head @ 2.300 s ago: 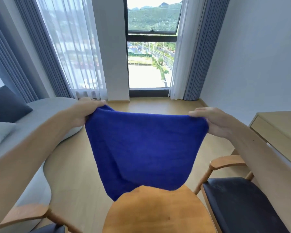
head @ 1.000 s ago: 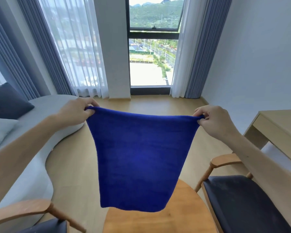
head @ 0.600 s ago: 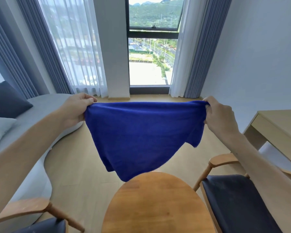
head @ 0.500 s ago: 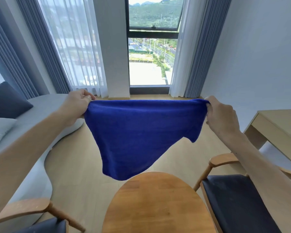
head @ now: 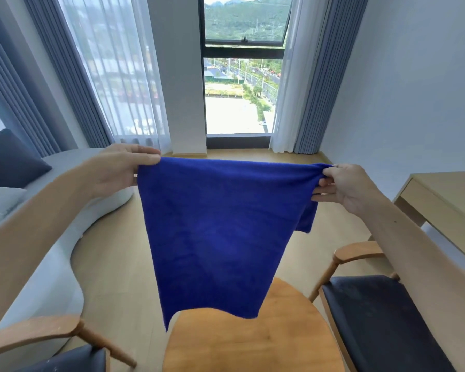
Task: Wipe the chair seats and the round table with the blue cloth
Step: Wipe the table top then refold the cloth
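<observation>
The blue cloth point(head: 220, 232) hangs spread out in the air in front of me, above the round wooden table point(head: 253, 345). My left hand point(head: 118, 167) pinches its upper left corner and my right hand point(head: 344, 183) pinches its upper right corner, where a fold bunches behind. The cloth's lower edge hides the far rim of the table. A wooden armchair with a dark seat point(head: 381, 318) stands to the right of the table. A second chair's dark seat point(head: 73, 358) and wooden armrest show at the lower left.
A grey curved sofa point(head: 65, 216) with dark and light cushions runs along the left. A light wooden desk point(head: 446, 194) stands against the right wall. Curtains and a tall window point(head: 239, 89) fill the far wall beyond the wooden floor.
The cloth, lifted and flapped half a second ago, has dropped to hang straight down. Both hands have lowered a little and still hold its top corners.
</observation>
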Motion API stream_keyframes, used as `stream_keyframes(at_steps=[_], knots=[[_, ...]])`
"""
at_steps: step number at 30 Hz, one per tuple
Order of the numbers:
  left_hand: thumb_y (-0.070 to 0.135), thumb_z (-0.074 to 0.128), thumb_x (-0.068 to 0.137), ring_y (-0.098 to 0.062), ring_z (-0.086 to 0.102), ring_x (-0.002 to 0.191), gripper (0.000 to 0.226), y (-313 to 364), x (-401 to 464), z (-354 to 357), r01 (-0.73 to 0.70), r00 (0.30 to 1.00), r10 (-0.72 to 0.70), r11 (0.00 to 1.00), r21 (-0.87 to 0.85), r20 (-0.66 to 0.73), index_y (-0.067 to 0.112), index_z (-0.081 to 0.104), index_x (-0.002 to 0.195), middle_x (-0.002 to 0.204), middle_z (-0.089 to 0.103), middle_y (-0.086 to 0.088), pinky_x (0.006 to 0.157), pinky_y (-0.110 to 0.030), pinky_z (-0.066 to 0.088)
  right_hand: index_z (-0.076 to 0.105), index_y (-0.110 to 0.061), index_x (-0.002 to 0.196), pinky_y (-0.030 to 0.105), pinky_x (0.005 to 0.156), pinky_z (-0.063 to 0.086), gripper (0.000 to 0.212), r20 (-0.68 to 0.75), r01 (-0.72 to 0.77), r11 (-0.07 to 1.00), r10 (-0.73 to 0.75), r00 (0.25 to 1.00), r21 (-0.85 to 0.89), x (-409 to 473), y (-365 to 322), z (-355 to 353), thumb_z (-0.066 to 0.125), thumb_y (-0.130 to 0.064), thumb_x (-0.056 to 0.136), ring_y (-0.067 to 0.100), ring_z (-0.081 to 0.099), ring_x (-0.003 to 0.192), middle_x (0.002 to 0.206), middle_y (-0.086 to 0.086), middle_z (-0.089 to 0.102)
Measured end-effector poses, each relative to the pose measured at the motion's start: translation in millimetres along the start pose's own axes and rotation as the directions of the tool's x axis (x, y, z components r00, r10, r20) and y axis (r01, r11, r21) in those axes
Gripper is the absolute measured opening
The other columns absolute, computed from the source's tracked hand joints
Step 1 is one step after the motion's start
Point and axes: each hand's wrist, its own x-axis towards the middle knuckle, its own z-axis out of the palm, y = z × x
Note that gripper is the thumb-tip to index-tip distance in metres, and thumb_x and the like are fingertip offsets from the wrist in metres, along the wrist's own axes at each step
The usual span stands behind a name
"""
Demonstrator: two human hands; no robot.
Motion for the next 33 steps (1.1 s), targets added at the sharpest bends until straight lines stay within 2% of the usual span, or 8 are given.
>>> stream_keyframes(at_steps=[4, 9, 16, 20, 23, 26, 30, 33], knots=[[-0.002, 0.059, 0.090, -0.005, 0.063, 0.089, 0.031, 2.5, -8.7, -6.1, -0.209, 0.978, 0.205, 0.934, 0.291, 0.042, 0.015, 0.062, 0.116, 0.105, 0.065, 0.002, 0.068, -0.012, 0.052, 0.052, -0.010, 0.098, 0.031, 0.051, 0.045, 0.018, 0.038, -0.070, 0.994, 0.073, 0.997, -0.086, 3.5, 2.2, 3.1, 0.036, -0.001, 0.096, 0.019, 0.044, 0.057, 0.070, 0.005, 0.045], [0.015, 0.052, 0.096, -0.009, 0.064, 0.067, 0.018, -4.9, -7.5, -3.6, -0.287, 0.873, 0.487, 0.488, 0.824, 0.015, 0.025, 0.067, 0.099, 0.080, 0.068, 0.006, 0.064, -0.022, 0.042, 0.053, -0.010, 0.097, 0.025, 0.043, 0.032, 0.020, 0.060, 0.087, 0.867, -0.065, 0.996, -0.490, 4.9, -5.0, 5.0, 0.034, -0.003, 0.093, 0.021, 0.036, 0.057, 0.070, 0.007, 0.043], [0.023, 0.055, 0.097, -0.016, 0.054, 0.069, 0.008, -9.5, 4.7, -4.1, -0.104, 0.969, 0.156, 0.960, 0.261, -0.189, 0.021, 0.061, 0.092, 0.084, 0.062, -0.004, 0.050, -0.025, 0.050, 0.055, -0.014, 0.099, 0.035, 0.069, 0.052, 0.008, 0.349, -0.052, 0.984, 0.110, 0.930, -0.172, -1.1, -17.7, -0.3, 0.060, -0.014, 0.092, 0.018, 0.054, 0.077, 0.083, 0.002, 0.054], [0.006, 0.061, 0.090, -0.011, 0.066, 0.073, 0.020, -4.7, -0.4, -14.1, -0.069, 0.997, 0.070, 0.998, -0.004, 0.043, 0.015, 0.062, 0.108, 0.099, 0.064, -0.007, 0.060, -0.019, 0.055, 0.060, -0.014, 0.109, 0.028, 0.070, 0.056, 0.041, 0.439, 0.095, 0.968, 0.016, 0.898, -0.230, 0.6, -18.2, -9.0, 0.063, 0.013, 0.078, 0.023, 0.062, 0.096, 0.110, 0.011, 0.061], [0.002, 0.063, 0.089, -0.006, 0.068, 0.077, 0.029, -6.3, -5.5, -21.6, -0.195, 0.981, 0.178, 0.914, 0.357, 0.080, 0.022, 0.063, 0.109, 0.096, 0.070, 0.001, 0.067, -0.016, 0.052, 0.064, -0.019, 0.098, 0.021, 0.061, 0.044, 0.024, 0.284, 0.405, 0.688, -0.290, 0.914, -0.602, -0.2, -14.5, -5.2, 0.062, 0.000, 0.083, 0.011, 0.059, 0.080, 0.090, 0.001, 0.066], [0.020, 0.062, 0.092, -0.010, 0.064, 0.079, 0.014, -12.7, -0.2, -22.7, -0.240, 0.933, 0.360, 0.603, 0.761, 0.009, 0.031, 0.064, 0.102, 0.085, 0.072, 0.003, 0.079, -0.033, 0.049, 0.058, -0.024, 0.089, 0.025, 0.058, 0.042, 0.007, 0.219, 0.482, 0.495, -0.498, 0.839, -0.723, 4.1, -8.4, 1.7, 0.060, -0.017, 0.089, 0.015, 0.062, 0.069, 0.073, -0.004, 0.064], [0.030, 0.067, 0.088, -0.021, 0.070, 0.070, 0.008, -21.0, 6.7, -20.7, -0.176, 0.940, 0.313, 0.783, 0.597, -0.134, 0.024, 0.062, 0.090, 0.073, 0.072, -0.002, 0.064, -0.035, 0.057, 0.055, -0.019, 0.092, 0.030, 0.050, 0.055, 0.007, 0.072, 0.225, 0.921, -0.213, 0.974, -0.317, 8.1, -10.6, 4.8, 0.061, -0.015, 0.092, 0.018, 0.065, 0.059, 0.080, 0.006, 0.064], [0.031, 0.068, 0.085, -0.019, 0.067, 0.078, 0.018, -20.4, 10.2, -22.2, -0.015, 0.978, 0.077, 0.953, 0.302, -0.196, 0.019, 0.060, 0.096, 0.088, 0.069, -0.010, 0.056, -0.025, 0.054, 0.057, -0.017, 0.093, 0.033, 0.061, 0.054, 0.005, 0.253, -0.035, 0.992, 0.065, 0.965, -0.122, 9.8, -16.2, -2.8, 0.061, -0.014, 0.091, 0.017, 0.062, 0.067, 0.081, 0.006, 0.061]])
